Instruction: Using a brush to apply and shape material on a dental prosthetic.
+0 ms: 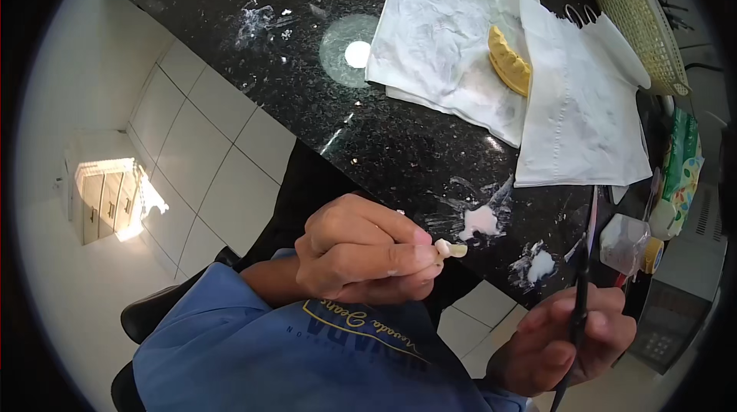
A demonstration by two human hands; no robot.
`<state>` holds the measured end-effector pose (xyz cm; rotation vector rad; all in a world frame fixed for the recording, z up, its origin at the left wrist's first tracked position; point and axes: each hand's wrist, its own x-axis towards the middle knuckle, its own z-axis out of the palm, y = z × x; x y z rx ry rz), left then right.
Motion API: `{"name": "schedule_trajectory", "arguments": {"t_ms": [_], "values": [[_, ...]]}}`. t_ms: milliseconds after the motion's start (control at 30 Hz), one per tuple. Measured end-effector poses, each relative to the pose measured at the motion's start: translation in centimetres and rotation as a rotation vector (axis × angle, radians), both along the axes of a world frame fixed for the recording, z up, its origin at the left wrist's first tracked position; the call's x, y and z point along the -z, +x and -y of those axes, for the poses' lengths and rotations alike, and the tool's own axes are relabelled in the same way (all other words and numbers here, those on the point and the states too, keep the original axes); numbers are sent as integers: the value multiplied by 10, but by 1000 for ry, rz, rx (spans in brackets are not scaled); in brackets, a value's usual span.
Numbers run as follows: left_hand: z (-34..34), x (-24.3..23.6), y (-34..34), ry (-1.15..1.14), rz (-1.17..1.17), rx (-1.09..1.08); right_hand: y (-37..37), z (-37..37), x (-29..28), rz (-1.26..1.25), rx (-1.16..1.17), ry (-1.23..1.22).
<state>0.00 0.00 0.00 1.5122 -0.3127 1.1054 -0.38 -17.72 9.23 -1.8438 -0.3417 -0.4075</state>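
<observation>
Head cam: left hand [368, 251] pinched a pale piece [453, 250] by the counter's [295, 101] near edge, right hand [554, 351] gripped a tool [582, 285], tip near the napkins [583, 124]. Hands had a decent gap between them. Counter was black, kinda messy with white smears [480, 221]; tiled floor [219, 109] and a sunlit cabinet [109, 198] sat off left.

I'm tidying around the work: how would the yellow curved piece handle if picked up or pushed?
The yellow curved piece looks solid, so it is probably stiff. Its bumpy edge might chip if knocked. Pushed, it may drag or rumple the creased white paper beneath it.
</observation>
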Motion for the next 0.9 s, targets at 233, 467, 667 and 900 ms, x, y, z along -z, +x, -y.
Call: {"name": "schedule_trajectory", "arguments": {"t_ms": [233,467,667,900], "values": [[-1,-24,-5,46,-168,-40,6,2,-6,-83,58,-206],[1,-22,-1,59,-126,-52,10,0,-3,-131,2,-198],[-4,-23,-4,119,-167,-11,11,1,-3,-131,12,-239],[-5,-26,-6,204,-231,-31,10,1,-2,-176,84,-152]]}}
